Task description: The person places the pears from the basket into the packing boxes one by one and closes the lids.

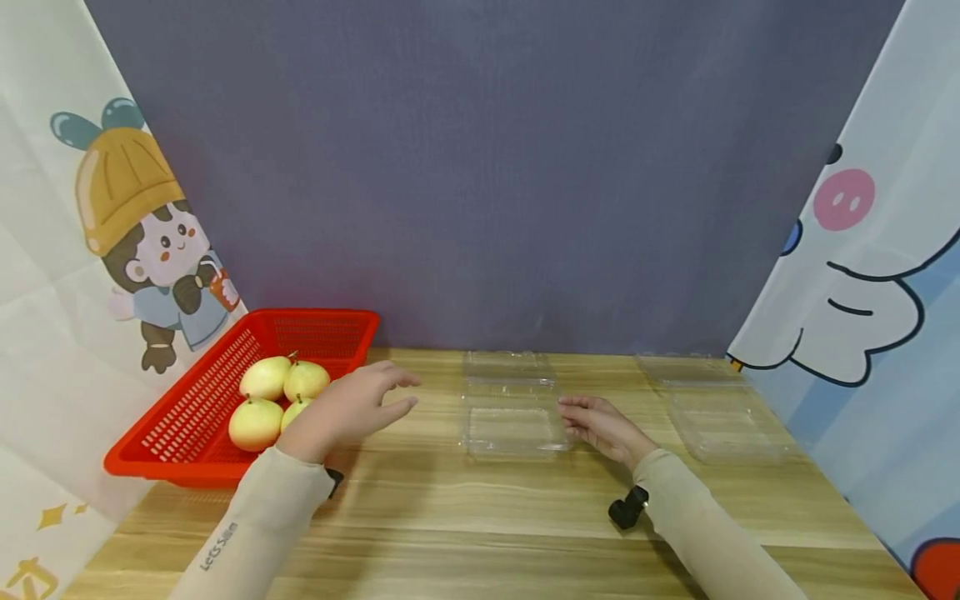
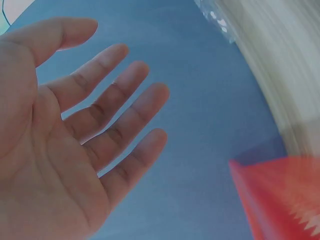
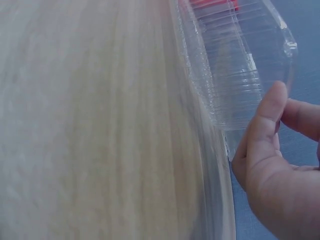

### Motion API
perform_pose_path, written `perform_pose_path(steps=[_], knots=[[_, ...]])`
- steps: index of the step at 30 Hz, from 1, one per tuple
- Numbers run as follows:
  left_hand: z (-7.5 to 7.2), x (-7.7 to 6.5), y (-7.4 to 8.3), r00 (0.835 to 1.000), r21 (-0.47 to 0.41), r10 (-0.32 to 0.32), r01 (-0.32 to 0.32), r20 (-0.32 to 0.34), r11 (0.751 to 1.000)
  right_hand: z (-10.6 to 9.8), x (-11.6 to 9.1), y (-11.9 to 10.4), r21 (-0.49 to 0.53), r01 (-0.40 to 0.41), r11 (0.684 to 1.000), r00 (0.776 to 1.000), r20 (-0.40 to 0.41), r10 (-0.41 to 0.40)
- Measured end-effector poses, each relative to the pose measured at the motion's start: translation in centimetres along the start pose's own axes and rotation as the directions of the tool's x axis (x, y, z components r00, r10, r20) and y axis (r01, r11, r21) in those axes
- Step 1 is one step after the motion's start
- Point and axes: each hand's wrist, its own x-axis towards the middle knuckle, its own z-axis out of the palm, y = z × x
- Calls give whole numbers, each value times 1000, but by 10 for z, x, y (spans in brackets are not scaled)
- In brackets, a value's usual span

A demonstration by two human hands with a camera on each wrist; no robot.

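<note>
A clear plastic clamshell box (image 1: 513, 429) lies with its lid spread back on the table. My right hand (image 1: 603, 429) pinches the box's right rim between thumb and fingers; the right wrist view shows the fingertips (image 3: 274, 97) at the edge of the clear wall. Beside the red basket (image 1: 367, 333), my left hand (image 1: 348, 412) hovers with its fingers spread and loosely bent. Nothing lies in its palm (image 2: 55, 165) in the left wrist view. Several pale yellow pears (image 1: 255, 423) sit in the basket, one of them partly hidden behind the left hand.
Another open clear box (image 1: 727, 425) lies on the right of the wooden table (image 1: 465, 533). A dark grey-blue cloth (image 1: 487, 183) stands behind the table. Printed cartoon sheets (image 1: 862, 325) hang along both sides.
</note>
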Motion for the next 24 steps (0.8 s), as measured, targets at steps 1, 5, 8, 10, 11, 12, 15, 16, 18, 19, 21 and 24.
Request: perform_pose_path(steps=[1, 5, 8, 10, 11, 12, 15, 16, 18, 19, 21, 24], knots=[[-3, -2, -1, 1000, 8, -3, 3, -1, 1000, 0, 0, 0, -3, 4, 1000, 1000, 2, -4], [-15, -11, -7, 1000, 33, -23, 23, 1, 999, 0, 0, 1, -7, 10, 1000, 1000, 4, -9], [-22, -18, -12, 999, 60, -38, 39, -18, 997, 0, 1, 0, -6, 8, 1000, 1000, 4, -8], [-27, -23, -15, 998, 81, -50, 52, -25, 995, 0, 1, 0, -7, 7, 1000, 1000, 2, -7], [-29, -25, -17, 998, 90, -51, 54, -30, 995, 0, 2, 0, -10, 9, 1000, 1000, 3, -9], [-31, -27, -20, 998, 97, -56, 59, -34, 994, 0, 2, 0, -12, 8, 1000, 1000, 1, -8], [-37, -34, -26, 996, 113, -88, 91, -29, 989, 0, 3, 0, -14, 5, 1000, 1000, -4, -5], [-38, -36, -28, 995, 114, -98, 101, -27, 988, 0, 3, 0, -16, 4, 1000, 1000, -5, -4], [-40, -41, -34, 992, 116, -124, 126, -24, 985, 0, 4, 0, -17, 5, 1000, 1000, -2, -5], [-41, -44, -36, 991, 117, -132, 134, -24, 984, 1, 4, 0, -16, 5, 1000, 1000, -3, -5], [-42, -48, -43, 990, 113, -137, 139, -27, 984, 1, 3, 0, -17, 7, 1000, 1000, -1, -7], [-43, -52, -52, 990, 104, -136, 138, -31, 985, 1, 3, 0, -10, 5, 1000, 1000, -9, -5]])
